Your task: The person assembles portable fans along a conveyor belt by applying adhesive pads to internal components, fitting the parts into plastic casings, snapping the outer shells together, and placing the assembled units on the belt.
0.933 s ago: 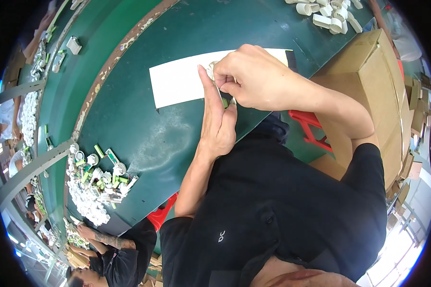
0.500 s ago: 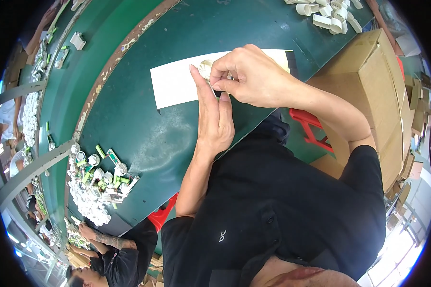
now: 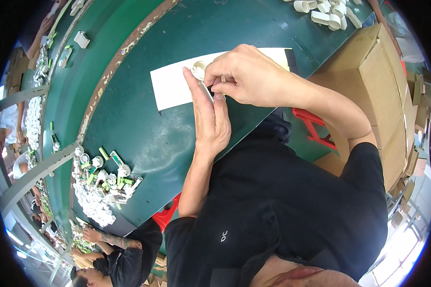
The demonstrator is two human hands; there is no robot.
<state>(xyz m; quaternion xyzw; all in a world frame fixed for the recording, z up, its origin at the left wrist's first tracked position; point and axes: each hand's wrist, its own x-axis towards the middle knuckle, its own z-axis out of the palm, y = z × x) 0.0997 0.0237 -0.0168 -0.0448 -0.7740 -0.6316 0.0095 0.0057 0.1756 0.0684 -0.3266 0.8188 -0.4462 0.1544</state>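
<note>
A white plastic housing (image 3: 198,71) with a round, cup-like end is between my hands, above a white sheet (image 3: 171,91) on the green table. My left hand (image 3: 211,119) holds its side, with straight fingers along it and the thumb against its near end. From the right, my right hand (image 3: 246,74) reaches over it, thumb and index finger pinched together at the housing. What that pinch grips is hidden by the fingers. A small dark patch shows beside my left thumb tip.
Loose white housings (image 3: 334,16) lie at the far right of the table. At left sits a pile of white parts and green cells (image 3: 103,184). A cardboard box (image 3: 364,81) stands at right, near a red stool (image 3: 316,126). Another person (image 3: 122,258) works at lower left.
Both hands and the housing have shifted slightly left. The right hand stays pinched at the housing. At lower left, the other person's hands have moved a little.
</note>
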